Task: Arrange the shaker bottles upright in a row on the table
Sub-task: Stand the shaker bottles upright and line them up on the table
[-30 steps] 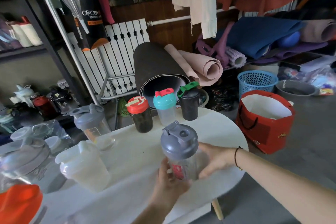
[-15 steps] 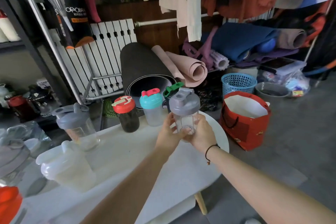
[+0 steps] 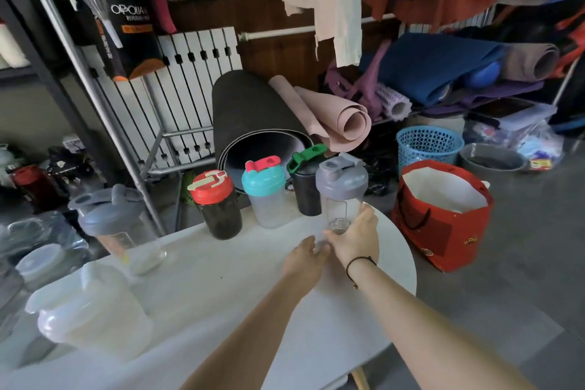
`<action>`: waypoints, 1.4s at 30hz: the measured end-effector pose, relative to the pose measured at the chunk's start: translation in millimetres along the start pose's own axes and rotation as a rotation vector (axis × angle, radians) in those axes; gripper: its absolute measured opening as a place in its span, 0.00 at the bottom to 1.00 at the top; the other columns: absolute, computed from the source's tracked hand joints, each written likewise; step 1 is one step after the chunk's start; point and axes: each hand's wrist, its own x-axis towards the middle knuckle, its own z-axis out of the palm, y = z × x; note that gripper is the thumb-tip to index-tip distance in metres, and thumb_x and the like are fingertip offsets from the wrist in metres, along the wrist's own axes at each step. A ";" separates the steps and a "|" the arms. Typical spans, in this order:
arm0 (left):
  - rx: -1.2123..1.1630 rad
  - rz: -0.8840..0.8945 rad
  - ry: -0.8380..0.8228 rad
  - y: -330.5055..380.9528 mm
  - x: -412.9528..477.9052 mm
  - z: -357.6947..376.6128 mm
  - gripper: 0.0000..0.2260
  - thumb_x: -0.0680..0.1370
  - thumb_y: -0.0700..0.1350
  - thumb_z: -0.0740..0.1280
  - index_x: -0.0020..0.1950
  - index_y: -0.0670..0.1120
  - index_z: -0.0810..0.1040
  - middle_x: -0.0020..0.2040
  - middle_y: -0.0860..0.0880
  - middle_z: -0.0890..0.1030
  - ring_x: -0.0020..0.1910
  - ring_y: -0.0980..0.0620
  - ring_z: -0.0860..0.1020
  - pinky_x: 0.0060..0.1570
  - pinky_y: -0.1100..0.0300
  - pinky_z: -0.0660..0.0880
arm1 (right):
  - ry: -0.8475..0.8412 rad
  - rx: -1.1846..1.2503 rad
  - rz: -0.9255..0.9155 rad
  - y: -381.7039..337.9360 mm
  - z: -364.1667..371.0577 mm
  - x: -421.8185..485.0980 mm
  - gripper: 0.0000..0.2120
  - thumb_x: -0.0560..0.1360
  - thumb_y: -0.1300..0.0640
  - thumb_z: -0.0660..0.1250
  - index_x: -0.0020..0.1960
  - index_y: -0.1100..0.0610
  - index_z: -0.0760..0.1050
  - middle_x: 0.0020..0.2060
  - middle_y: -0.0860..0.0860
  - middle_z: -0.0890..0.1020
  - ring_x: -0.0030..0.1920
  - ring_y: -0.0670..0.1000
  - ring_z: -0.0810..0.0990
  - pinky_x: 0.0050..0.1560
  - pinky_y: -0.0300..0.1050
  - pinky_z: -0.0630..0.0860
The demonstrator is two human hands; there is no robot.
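Along the far edge of the white table (image 3: 221,301), upright bottles form a row: a dark bottle with a red lid (image 3: 218,206), a clear one with a teal lid (image 3: 266,196), a black one with a green flap (image 3: 305,190), and a clear grey-lidded shaker (image 3: 342,187) at the right end. My right hand (image 3: 356,239) wraps the base of that grey-lidded shaker. My left hand (image 3: 304,261) sits just below and left of it, fingers loose, holding nothing. Another grey-lidded clear shaker (image 3: 110,222) and a milky white bottle (image 3: 91,310) stand at the table's left.
A red paper bag (image 3: 443,215) stands on the floor just right of the table. Behind it are a blue basket (image 3: 427,142) and a grey basin (image 3: 490,158). Rolled mats (image 3: 253,114) lean behind the row. A metal pole (image 3: 104,104) and shelving with more bottles are at the left.
The grey-lidded shaker went from the near table edge, held in both hands, to the right end of the row. My left hand has come off it.
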 end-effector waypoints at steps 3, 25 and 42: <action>0.076 0.041 0.016 -10.5 -6.4 -7.5 0.24 0.79 0.53 0.61 0.74 0.49 0.64 0.73 0.48 0.69 0.70 0.47 0.69 0.66 0.58 0.67 | -0.025 0.010 0.009 -4.8 2.6 5.4 0.40 0.63 0.53 0.79 0.67 0.56 0.59 0.62 0.57 0.70 0.56 0.63 0.77 0.51 0.56 0.77; 0.610 0.162 0.263 -0.5 -118.3 -150.7 0.16 0.74 0.40 0.65 0.62 0.48 0.76 0.62 0.44 0.73 0.60 0.44 0.75 0.58 0.51 0.75 | -0.530 0.108 -0.096 -41.2 55.1 -154.9 0.37 0.66 0.52 0.77 0.69 0.58 0.64 0.66 0.57 0.69 0.66 0.56 0.70 0.65 0.47 0.68; 1.152 -0.349 0.026 -37.3 -144.1 -259.8 0.43 0.63 0.55 0.78 0.73 0.61 0.58 0.66 0.45 0.66 0.65 0.40 0.70 0.61 0.47 0.74 | -0.926 -0.595 -0.587 -29.5 53.7 -166.0 0.41 0.70 0.44 0.71 0.75 0.54 0.55 0.77 0.50 0.50 0.77 0.53 0.47 0.75 0.50 0.48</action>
